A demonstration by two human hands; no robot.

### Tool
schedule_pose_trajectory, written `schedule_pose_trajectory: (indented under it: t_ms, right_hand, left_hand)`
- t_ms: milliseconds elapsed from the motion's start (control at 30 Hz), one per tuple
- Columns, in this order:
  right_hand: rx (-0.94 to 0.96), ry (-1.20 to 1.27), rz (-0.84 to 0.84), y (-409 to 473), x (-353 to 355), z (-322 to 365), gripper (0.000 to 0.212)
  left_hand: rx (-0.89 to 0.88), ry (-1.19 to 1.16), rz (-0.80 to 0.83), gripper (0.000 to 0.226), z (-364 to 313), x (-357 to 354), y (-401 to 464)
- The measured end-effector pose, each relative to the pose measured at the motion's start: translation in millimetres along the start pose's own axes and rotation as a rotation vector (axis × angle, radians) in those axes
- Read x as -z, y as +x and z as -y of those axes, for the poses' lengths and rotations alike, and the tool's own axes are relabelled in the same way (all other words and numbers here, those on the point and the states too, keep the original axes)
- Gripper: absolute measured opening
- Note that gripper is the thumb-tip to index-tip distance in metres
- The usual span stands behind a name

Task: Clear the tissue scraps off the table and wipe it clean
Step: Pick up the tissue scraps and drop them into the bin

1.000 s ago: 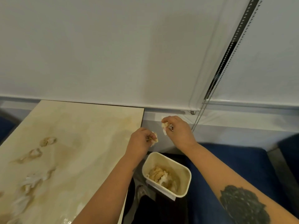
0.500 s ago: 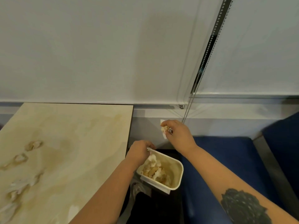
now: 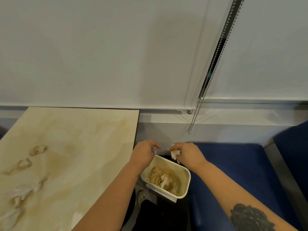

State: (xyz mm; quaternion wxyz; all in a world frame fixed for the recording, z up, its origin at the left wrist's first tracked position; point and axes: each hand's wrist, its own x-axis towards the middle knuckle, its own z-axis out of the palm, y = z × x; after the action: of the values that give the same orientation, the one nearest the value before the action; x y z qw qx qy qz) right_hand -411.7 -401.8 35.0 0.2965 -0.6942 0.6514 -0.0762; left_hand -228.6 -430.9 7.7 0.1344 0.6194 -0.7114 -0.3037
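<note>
Head view looks down on both bare hands held over a small white bin that sits just off the right edge of the table. The right hand is closed around a crumpled white tissue scrap, which hangs from its fingers directly above the far rim of the bin. The left hand is just beside it, apart by a small gap, with fingers loosely curled and nothing visibly in them. Below both hands, inside the bin, lies a heap of stained, brownish tissue. To the left of the left hand, well apart from it, the pale marbled tabletop carries several more tissue scraps strung along its left side, some white and some yellowed, with faint tan staining across the surface around them. To the right of the right hand is a dark blue seat cushion. Beyond the hands a white roller blind covers the wall, and its bead chain hangs down past the sill.
</note>
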Motion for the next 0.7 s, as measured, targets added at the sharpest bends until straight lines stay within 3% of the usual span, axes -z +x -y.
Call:
schedule_pose_trajectory:
  t_ms: [433, 700]
  right_hand:
    - [0.067, -0.008, -0.024, 12.8, 6.1, 4.8, 0.037]
    - [0.137, 0.019, -0.107, 29.0, 10.9, 31.8, 0.041]
  left_hand:
    - [-0.051, -0.009, -0.050, 0.022, -2.8, 13.7, -0.9]
    - [-0.013, -0.065, -0.199, 0.018, 7.6, 40.9, -5.6]
